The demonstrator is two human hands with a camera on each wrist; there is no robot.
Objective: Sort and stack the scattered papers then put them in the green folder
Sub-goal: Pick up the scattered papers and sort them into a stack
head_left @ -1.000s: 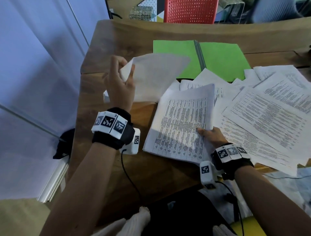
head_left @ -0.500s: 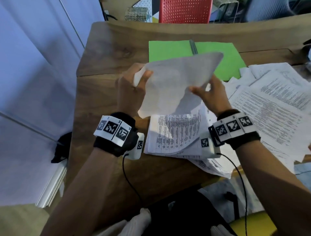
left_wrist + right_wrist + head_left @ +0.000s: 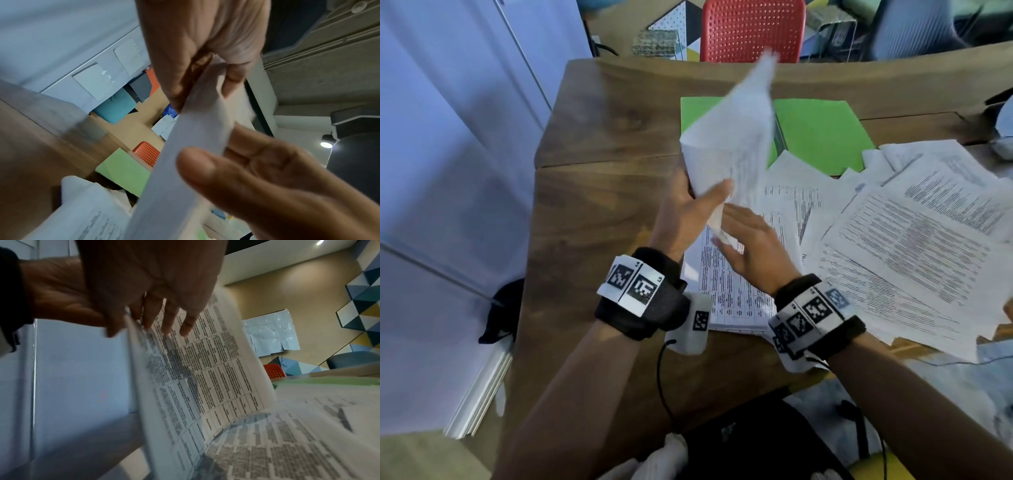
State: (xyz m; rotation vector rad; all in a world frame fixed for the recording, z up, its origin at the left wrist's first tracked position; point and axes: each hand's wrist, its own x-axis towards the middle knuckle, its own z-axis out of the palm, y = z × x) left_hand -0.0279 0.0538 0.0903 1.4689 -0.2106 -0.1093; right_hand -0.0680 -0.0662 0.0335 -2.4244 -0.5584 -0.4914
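On the wooden tabletop, scattered printed papers spread below an open green folder. Left hand pinches an upright sheet between thumb and fingers; right hand, fingers straight, touches its printed side.

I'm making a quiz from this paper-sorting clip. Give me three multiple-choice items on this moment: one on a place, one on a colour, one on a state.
1. Where does the folder lie?
A. on the table's far side
B. on the floor
C. on the chair

2. What colour is the chair?
A. blue
B. red
C. yellow

3. The left hand is:
A. flat on the table
B. idle
C. gripping a raised sheet

Key: 1 A, it lies open beyond the scattered papers; 2 B, its perforated back is red; 3 C, thumb and fingers pinch the sheet's lower end.
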